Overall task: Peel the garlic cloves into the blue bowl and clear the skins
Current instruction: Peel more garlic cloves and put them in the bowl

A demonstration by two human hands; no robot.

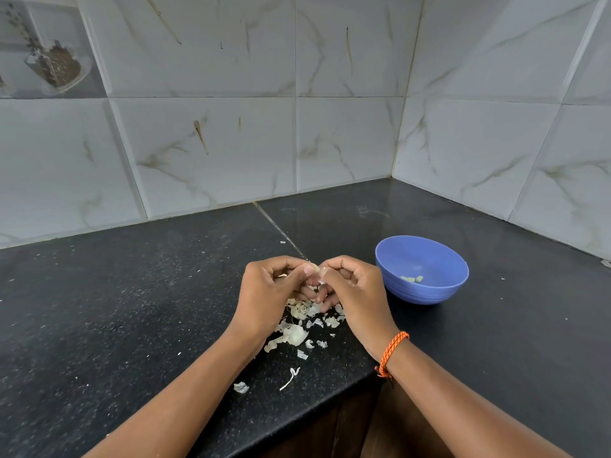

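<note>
A garlic clove [315, 271] is pinched between the fingertips of the left hand [269, 292] and the right hand [350, 289], both curled round it and held together above the black counter [132, 309], so most of the clove is hidden by the fingers. The blue bowl [422, 270] stands just to the right of the hands, with a few peeled cloves [411, 279] lying at its bottom. A heap of loose skins [304, 322] is spread on the counter under and in front of the hands, and a larger whitish piece [295, 335], perhaps an unpeeled part of the bulb, lies among them. A slip is the likeliest fault: the clove is small and gripped only at the tips, so it could be dropped into the skins and lost among them. Light skins near the counter's front edge [241, 387] could be brushed off by the forearms. Fragments could also be carried into the bowl with the clove if not fully stripped.
</note>
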